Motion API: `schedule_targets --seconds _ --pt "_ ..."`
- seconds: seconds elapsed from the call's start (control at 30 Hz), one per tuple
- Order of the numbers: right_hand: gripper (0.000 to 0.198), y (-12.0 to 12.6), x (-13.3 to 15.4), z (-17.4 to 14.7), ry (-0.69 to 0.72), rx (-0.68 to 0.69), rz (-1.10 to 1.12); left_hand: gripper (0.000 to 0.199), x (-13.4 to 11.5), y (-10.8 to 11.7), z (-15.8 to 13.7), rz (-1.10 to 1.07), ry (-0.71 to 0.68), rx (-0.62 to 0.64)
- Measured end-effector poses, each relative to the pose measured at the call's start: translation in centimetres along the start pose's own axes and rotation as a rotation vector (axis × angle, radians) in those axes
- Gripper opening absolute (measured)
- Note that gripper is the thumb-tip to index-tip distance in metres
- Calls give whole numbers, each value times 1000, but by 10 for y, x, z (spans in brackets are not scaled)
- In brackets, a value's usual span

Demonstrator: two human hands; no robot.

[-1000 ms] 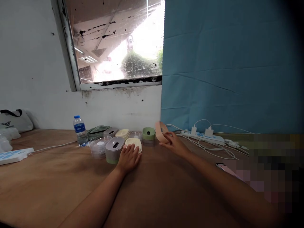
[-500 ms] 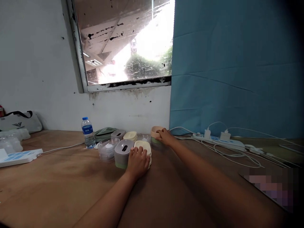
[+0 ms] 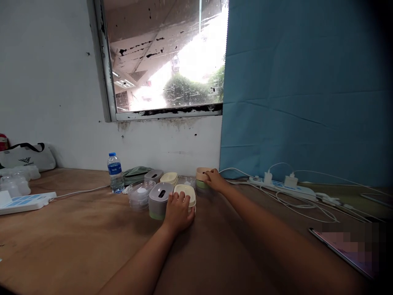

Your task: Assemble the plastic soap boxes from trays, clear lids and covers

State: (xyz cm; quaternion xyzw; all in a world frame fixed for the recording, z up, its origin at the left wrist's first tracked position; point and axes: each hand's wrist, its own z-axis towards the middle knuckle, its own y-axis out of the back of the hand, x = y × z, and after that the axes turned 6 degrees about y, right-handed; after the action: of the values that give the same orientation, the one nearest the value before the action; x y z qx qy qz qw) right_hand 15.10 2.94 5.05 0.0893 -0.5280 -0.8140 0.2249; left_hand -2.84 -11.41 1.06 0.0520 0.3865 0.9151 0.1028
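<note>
- While a phone (image 3: 333, 246) lies near right on the brown table (image 3: 92, 229), the left hand (image 3: 178, 213) rests at centre, fingers over a cream stack (image 3: 184, 189), thumb at its right side; I cannot tell whether it grips.
- Left of that stack: a grey container (image 3: 159, 192) with a slotted top and green lower part, then stacked clear containers (image 3: 139, 200).
- Farther, right of centre: the right hand (image 3: 216, 181), gripping the rim of a peach container (image 3: 201, 175) set on a green container (image 3: 201, 185).
- Far left of centre: an upright, blue-capped bottle (image 3: 116, 181) beside a green pouch (image 3: 135, 174).
- Far right: a white power strip (image 3: 302, 193) with two chargers (image 3: 290, 180).
- Farthest: a window (image 3: 168, 61) in the white wall (image 3: 67, 82), a blue cloth (image 3: 291, 90) hanging to its right.
</note>
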Motion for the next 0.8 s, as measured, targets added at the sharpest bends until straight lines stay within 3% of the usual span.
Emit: schedule_targets --seconds 0.2,0.37,0.47,0.6,0.7,0.8 --pt "26 4 5 -5 -29 26 2 23 1 -2 0 15 -4 14" --pt "52 25 17 -23 28 -90 5 34 4 0 -2 -11 -33 -46" --pt "38 38 24 -58 133 -129 13 29 -5 10 -4 -41 -105 -42" --pt "7 39 31 -134 264 14 30 17 -36 24 -14 -125 -261 160" --pt "9 37 32 -187 302 186 37 14 -61 27 -29 -189 -324 324" --pt "17 38 27 -215 191 255 56 19 -71 21 -39 -176 -332 469"
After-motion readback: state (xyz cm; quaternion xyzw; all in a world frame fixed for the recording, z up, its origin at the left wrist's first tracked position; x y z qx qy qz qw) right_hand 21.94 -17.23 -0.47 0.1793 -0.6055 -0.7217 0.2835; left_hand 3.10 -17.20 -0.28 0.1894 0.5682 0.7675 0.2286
